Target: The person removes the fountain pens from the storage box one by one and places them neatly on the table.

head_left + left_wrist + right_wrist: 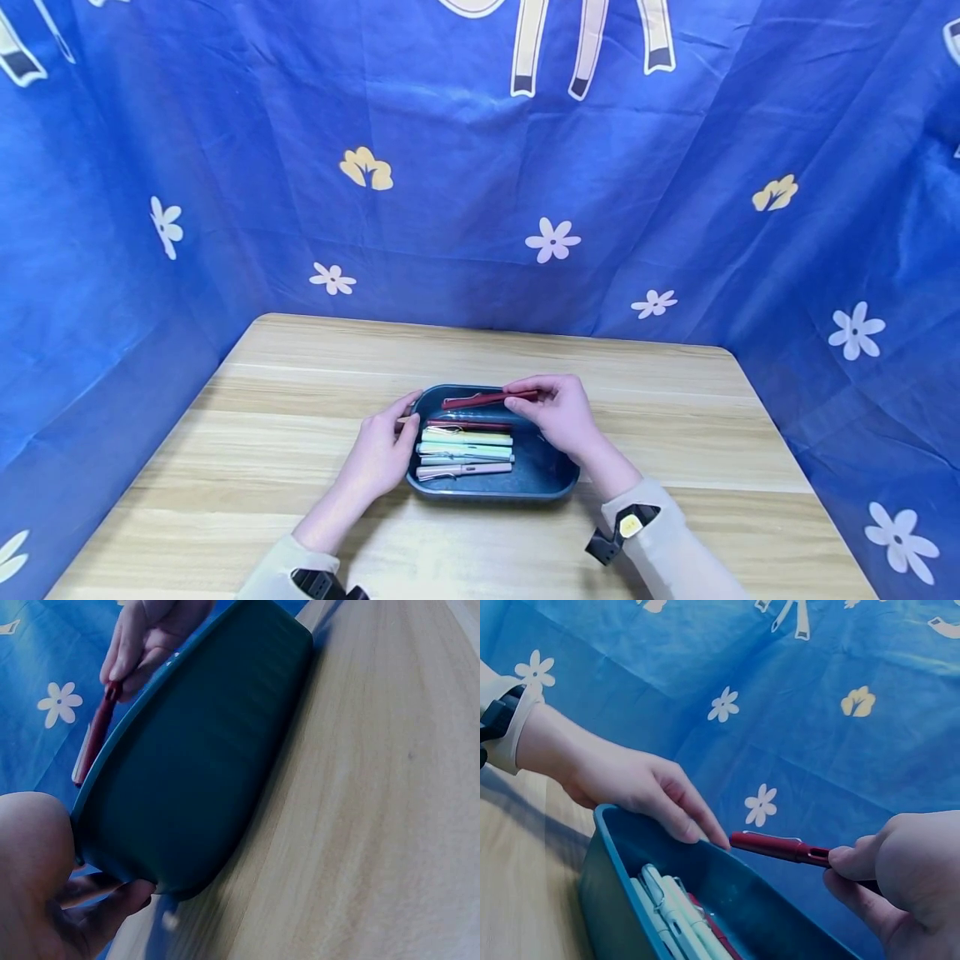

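Observation:
A dark teal bin (542,475) stands on the wooden table, with several clip pens lying side by side in its left part. My right hand (557,415) pinches a dark red pen (474,401) near one end, above the bin's far side; its clip end points left. My left hand (385,447) grips the bin's left end, thumb at the rim and fingers on the outer wall (187,750). Inside, another red pen (480,426) lies farthest back, then pale yellow and mint ones, and a greyish-mauve pen (472,470) nearest the front.
The light wooden table (300,367) spreads out around the bin. A blue cloth (450,250) printed with flowers and animal legs hangs behind the table and along both sides. A dark wrist device (622,533) sits on the right sleeve.

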The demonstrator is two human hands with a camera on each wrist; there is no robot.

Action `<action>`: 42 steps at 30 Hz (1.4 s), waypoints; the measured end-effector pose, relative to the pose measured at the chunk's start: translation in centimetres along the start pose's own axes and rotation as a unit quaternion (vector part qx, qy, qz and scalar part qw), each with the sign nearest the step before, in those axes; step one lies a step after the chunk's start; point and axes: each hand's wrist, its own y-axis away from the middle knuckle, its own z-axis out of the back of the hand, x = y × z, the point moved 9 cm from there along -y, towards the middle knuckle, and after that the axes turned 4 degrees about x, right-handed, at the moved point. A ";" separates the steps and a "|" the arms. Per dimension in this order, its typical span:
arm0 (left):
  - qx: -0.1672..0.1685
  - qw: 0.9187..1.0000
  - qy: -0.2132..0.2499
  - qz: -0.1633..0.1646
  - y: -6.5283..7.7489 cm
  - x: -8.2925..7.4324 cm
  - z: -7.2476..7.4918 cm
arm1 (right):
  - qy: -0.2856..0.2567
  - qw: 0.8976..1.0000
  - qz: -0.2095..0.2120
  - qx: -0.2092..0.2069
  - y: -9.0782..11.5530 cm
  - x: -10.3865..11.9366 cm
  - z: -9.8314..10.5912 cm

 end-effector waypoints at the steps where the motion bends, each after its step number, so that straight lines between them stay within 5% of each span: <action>1: 0.000 1.000 0.000 0.000 0.0 0.0 0.0 | 0.001 1.000 0.002 0.000 0.1 0.1 0.2; 16: -0.002 1.000 -0.001 0.004 0.0 0.0 -0.1 | -0.009 0.999 0.014 -0.033 2.0 1.5 5.3; 42: 0.001 1.000 -0.001 0.003 0.1 0.0 -0.1 | -0.021 0.997 0.022 -0.076 5.3 -0.6 13.3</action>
